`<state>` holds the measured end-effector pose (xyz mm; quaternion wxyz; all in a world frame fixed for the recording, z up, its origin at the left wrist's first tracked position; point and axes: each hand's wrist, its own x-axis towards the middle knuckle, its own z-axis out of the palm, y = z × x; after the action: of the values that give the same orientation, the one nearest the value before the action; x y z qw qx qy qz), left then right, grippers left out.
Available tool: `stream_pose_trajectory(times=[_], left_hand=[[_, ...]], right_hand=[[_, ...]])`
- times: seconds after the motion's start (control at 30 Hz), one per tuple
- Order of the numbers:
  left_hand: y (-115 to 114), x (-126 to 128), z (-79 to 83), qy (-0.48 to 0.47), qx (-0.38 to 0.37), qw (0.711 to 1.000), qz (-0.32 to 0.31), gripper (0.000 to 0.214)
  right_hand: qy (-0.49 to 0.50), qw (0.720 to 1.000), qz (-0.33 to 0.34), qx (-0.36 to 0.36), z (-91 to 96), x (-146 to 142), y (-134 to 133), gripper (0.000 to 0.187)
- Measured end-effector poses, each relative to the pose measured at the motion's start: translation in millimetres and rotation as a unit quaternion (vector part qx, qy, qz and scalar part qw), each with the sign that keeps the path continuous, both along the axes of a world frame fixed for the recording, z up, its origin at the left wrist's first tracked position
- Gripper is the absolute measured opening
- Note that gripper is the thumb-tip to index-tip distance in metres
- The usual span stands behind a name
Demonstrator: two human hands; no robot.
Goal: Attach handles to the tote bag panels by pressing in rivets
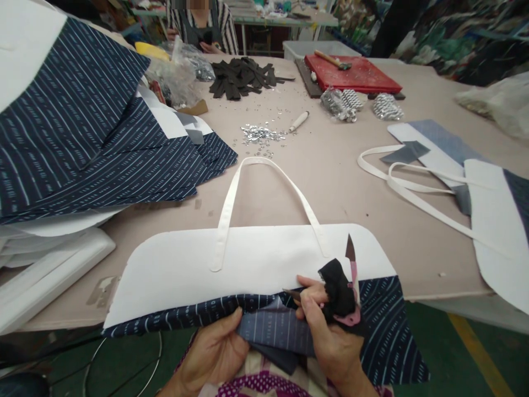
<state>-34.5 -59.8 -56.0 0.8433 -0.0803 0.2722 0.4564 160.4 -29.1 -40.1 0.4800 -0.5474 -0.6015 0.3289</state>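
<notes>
Left grip pinches the panel at its navy edge, thumb on top, beside the left end of a blue-grey flap. Right grip is closed around pink scissors with a black wrap; one dark tip shows by its fingers, and whether it belongs to the scissors cannot be told. The panel lies before the person, its white part on the surface, its navy part towards the lap.

Good work here probably means holding the cloth taut between the two grips, the tip shallow and angled away from the left thumb, and taking short strokes that spare the print. The scissors' upright blade deserves watching too, since it stands close to the white part.

Counted: one panel in hand, with one strap; to the right, two more panels and two strap loops. One red board carries one hammer. One pale-handled tool lies beside loose metal bits, too many to count. The black strips and the navy stack overlap too much for a count. One person is across the surface.
</notes>
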Motion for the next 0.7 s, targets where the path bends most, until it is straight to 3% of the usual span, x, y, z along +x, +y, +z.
stream_pose_trajectory(times=[0.13, 0.4, 0.53, 0.7], left_hand=[[0.5, 1.0, 0.4, 0.005, -0.005, 1.0, -0.004, 0.037], [-0.8, 3.1, -17.2, -0.021, 0.05, 0.998, -0.005, 0.035], [1.7, 3.4, -11.3, -0.01, 0.049, 0.999, -0.008, 0.028], [-4.2, 4.2, 5.0, 0.077, 0.027, 0.997, -0.002, 0.042]], right_hand=[[-0.027, 1.0, -0.01, 0.001, 0.8, 0.4, 0.9, 0.019], [-0.101, 0.992, -0.01, 0.077, -2.8, -6.1, 4.8, 0.016], [-0.07, 0.993, -0.046, 0.086, -12.2, -8.8, 0.6, 0.017], [0.033, 0.996, -0.079, 0.012, -15.3, -10.5, 1.4, 0.026]])
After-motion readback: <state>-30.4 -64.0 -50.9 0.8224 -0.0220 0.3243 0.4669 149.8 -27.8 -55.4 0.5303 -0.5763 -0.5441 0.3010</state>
